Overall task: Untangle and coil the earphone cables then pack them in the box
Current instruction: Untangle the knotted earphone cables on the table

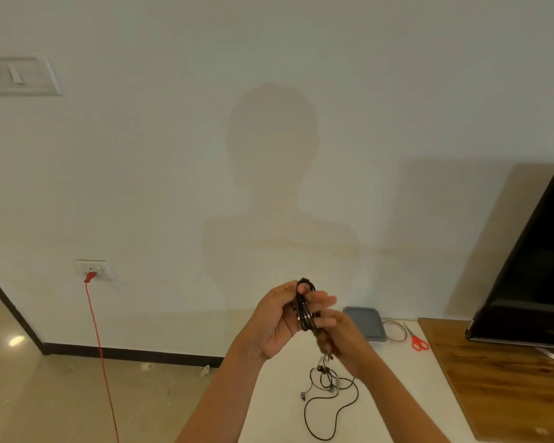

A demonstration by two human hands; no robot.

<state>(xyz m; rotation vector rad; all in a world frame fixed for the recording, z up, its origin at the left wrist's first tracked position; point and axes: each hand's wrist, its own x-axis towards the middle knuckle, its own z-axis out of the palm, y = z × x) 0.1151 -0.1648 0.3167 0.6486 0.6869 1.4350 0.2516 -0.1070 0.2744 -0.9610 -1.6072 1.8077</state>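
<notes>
While the left hand (275,318) grips the coil (306,310) upright, long axis vertical, above the table (403,388) and the right hand (343,340) pinches its lower end, the box (365,324) lies beyond, rightward, nearer the right hand; one cable (330,399) loose on table below.

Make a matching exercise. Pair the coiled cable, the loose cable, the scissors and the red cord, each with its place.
Things
1. coiled cable
2. loose cable
3. scissors
4. red cord

Places
A. plugged into the wall socket
B. on the white table, right of the grey box
C. held up between the left hand and the right hand
D. spread on the white table, below the hands

Pairs: 1-C, 2-D, 3-B, 4-A
</notes>
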